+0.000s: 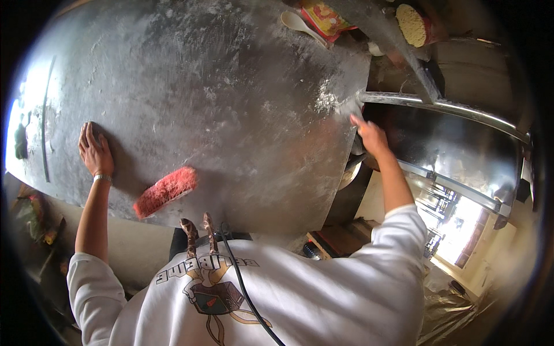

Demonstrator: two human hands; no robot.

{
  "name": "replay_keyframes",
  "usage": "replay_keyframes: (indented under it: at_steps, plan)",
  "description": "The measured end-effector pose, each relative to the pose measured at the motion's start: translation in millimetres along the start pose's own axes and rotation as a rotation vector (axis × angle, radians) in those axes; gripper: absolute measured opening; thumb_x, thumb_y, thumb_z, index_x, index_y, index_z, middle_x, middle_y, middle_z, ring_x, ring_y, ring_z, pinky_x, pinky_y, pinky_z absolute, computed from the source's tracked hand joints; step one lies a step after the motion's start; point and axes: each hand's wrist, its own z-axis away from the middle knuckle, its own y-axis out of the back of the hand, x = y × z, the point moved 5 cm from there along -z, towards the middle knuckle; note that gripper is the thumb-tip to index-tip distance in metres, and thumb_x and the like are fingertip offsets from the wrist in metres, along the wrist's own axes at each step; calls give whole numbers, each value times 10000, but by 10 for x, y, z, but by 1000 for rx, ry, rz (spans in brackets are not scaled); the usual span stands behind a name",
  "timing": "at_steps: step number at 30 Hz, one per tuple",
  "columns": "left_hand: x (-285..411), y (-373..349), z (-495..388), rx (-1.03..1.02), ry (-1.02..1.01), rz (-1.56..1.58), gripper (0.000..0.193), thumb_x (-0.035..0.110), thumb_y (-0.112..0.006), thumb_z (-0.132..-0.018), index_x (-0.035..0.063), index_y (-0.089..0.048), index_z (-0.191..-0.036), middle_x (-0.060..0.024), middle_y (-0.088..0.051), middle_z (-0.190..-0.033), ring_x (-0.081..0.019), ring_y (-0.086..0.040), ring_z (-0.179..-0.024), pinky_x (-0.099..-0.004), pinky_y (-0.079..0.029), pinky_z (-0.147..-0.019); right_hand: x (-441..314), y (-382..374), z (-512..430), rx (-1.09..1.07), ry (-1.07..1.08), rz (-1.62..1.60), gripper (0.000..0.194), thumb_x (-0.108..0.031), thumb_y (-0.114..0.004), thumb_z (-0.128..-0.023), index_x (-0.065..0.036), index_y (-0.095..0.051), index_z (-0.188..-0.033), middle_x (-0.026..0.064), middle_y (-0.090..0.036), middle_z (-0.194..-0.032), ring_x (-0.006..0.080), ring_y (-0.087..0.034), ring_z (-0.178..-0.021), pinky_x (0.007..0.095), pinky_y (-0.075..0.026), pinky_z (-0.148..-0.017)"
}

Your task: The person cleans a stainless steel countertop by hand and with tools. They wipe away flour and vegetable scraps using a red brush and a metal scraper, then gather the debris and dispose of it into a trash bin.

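Observation:
My left hand point(95, 149) rests palm down on a grey metal tabletop point(225, 108), holding nothing, its thumb apart from the fingers. A red bristle brush point(166, 191) lies to its right, close to the table's near edge. My right hand point(371, 135) is at the table's right edge, closed around a pale hand tool point(352, 108). Motion blurs the tool, so I cannot tell exactly what kind it is. Beside its far end is a small heap of white powder point(327, 98). Streaks of the powder mark much of the tabletop.
At the far right of the table lie a pale spoon point(298, 24) and a red and yellow packet point(327, 19). Beyond them stands a container of yellowish grains or powder point(411, 25). A dark glossy appliance with a metal rail point(467, 113) adjoins the right edge. A black cable point(242, 283) crosses my shirt.

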Motion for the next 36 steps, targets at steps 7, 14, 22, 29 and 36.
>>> replay_keyframes:
  at_steps: [7,14,22,29,36]
  plan:
    - [14,-9,-38,-14,16,20,497,293,-509,-1012,116,-458,-1474,-100,-458,-1526,-299,-394,-1419,-441,-293,-1182,-2664,713,-1439,235,629,-48,420,-227,-580,-973,-408,-602,-1351,130,-635,-893,329,-660,-765,458,-539,-702]
    - [17,41,-15,-38,67,36,489,290,-500,-1014,124,-464,-1473,-80,-452,-1535,-287,-381,-1430,-436,-282,-1189,-2558,674,-709,217,352,-290,412,-204,-577,-983,-374,-612,-1356,101,-630,-943,335,-656,-787,425,-556,-725]
    - [60,23,-11,-24,44,15,485,298,-494,-1021,123,-462,-1472,-84,-445,-1540,-283,-382,-1430,-431,-281,-1189,-305,-17,339,32,89,-11,504,-186,-563,-986,-401,-516,-1439,169,-644,-902,381,-665,-883,477,-542,-768]
    - [8,-10,-59,-17,35,42,463,294,-503,-1023,123,-488,-1453,-81,-458,-1529,-277,-386,-1429,-430,-293,-1185,-3700,735,-1333,85,586,-152,381,-317,-569,-966,-359,-614,-1342,141,-709,-886,338,-709,-805,484,-548,-668]
    - [72,41,-41,-43,76,46,490,264,-509,-1002,121,-462,-1469,-75,-444,-1538,-280,-367,-1438,-432,-268,-1192,-2710,380,-962,358,510,-586,381,-177,-572,-995,-169,-608,-1374,129,-711,-1179,293,-686,-1075,389,-543,-913]
